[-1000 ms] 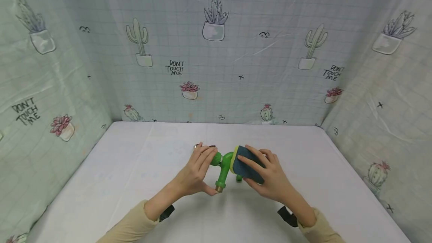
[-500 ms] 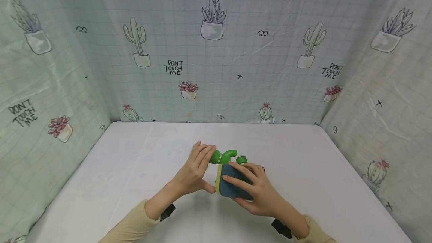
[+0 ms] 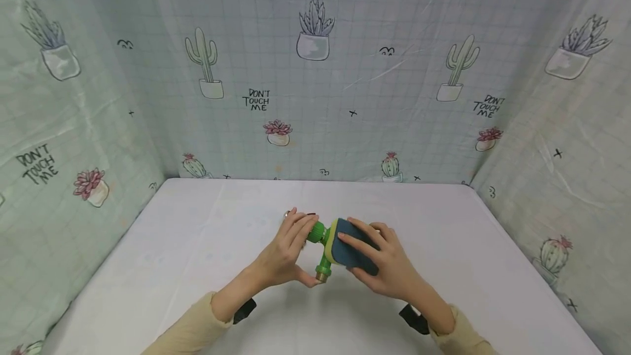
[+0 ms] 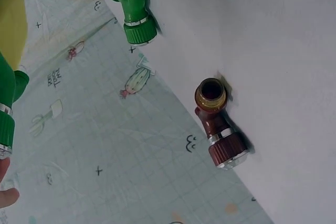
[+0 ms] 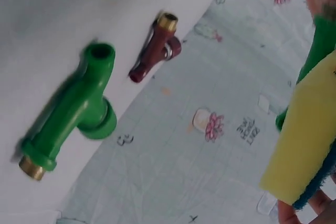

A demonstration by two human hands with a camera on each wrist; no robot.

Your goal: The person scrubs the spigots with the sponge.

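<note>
My left hand (image 3: 286, 248) grips a green water tap (image 3: 323, 268), its fingers over the ribbed knob (image 3: 317, 232) and its thumb at the brass-threaded end. My right hand (image 3: 391, 262) holds a sponge (image 3: 354, 248), dark blue on the scrubbing face and yellow on the soft side. That yellow side lies against the tap's body and covers its middle. In the right wrist view, the yellow layer (image 5: 304, 124) overlaps the tap (image 5: 318, 43). The left wrist view shows only part of the tap (image 4: 6, 90) and sponge (image 4: 13, 22) at its left edge.
A second green tap (image 5: 68, 111) lies on the white table (image 3: 236, 218), along with a dark red tap (image 5: 156, 48). Both are mostly hidden behind my hands in the head view. A cactus-print cloth (image 3: 345, 81) encloses the back and sides.
The sponge went down along the tap towards its threaded end, then came back up and right with my right hand. My left hand and the tap have stayed in place.
</note>
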